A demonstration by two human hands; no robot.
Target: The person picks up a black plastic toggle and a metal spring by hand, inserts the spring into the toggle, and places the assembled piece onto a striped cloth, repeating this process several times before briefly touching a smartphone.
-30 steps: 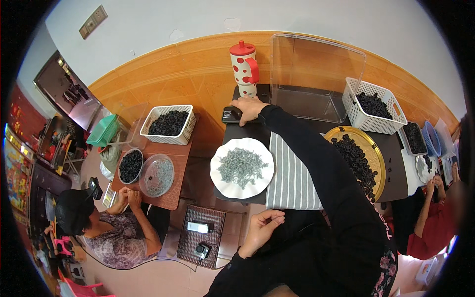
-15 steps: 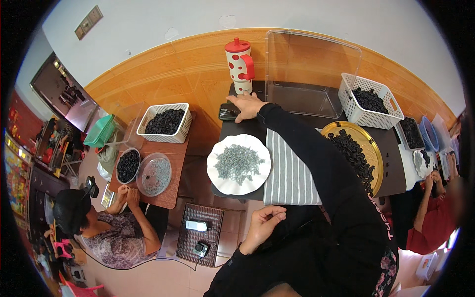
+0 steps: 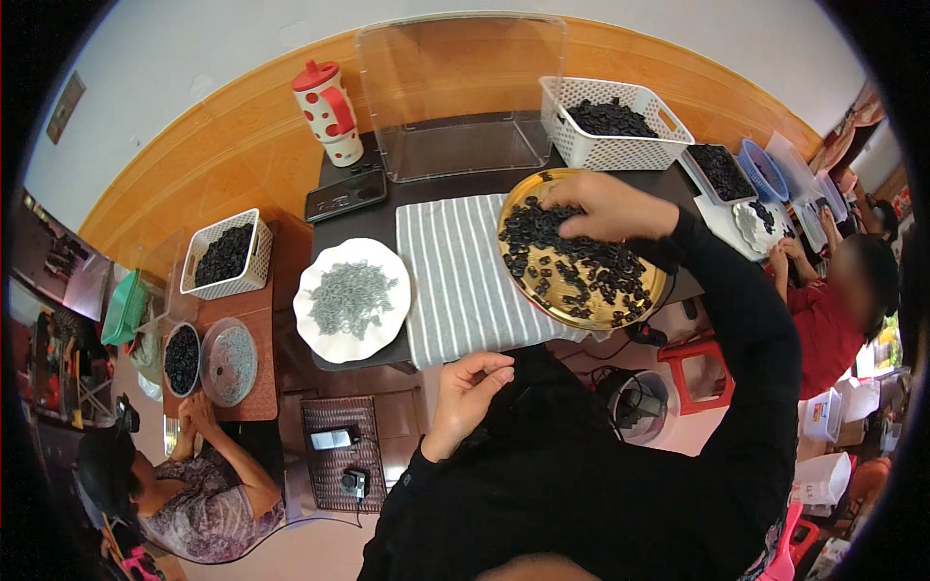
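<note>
My right hand (image 3: 615, 208) is over the round gold tray (image 3: 651, 290), thumb and fingers apart with their tips at the heap of small black pieces (image 3: 572, 276). Whether a piece lies between them is hard to see. Near the table's front edge, above my lap, my left hand (image 3: 467, 399) is closed, thumb and forefinger pressed together. Anything in that pinch is too small to make out. A grey-and-white striped cloth (image 3: 460, 276) lies left of the tray. Beside it stands a white scalloped plate (image 3: 308, 329) heaped with small thin silvery-grey pieces (image 3: 354, 295).
Behind the cloth are a phone (image 3: 346, 196), a red-dotted tumbler (image 3: 329, 116) and a clear plastic bin (image 3: 460, 150). A white basket (image 3: 620, 150) of black pieces stands behind the tray. Other people sit at both sides. A red stool (image 3: 699, 373) is below right.
My right hand has left the phone and moved right to the black pieces in the gold tray. The view has turned rightward. My left hand keeps its pinch.
</note>
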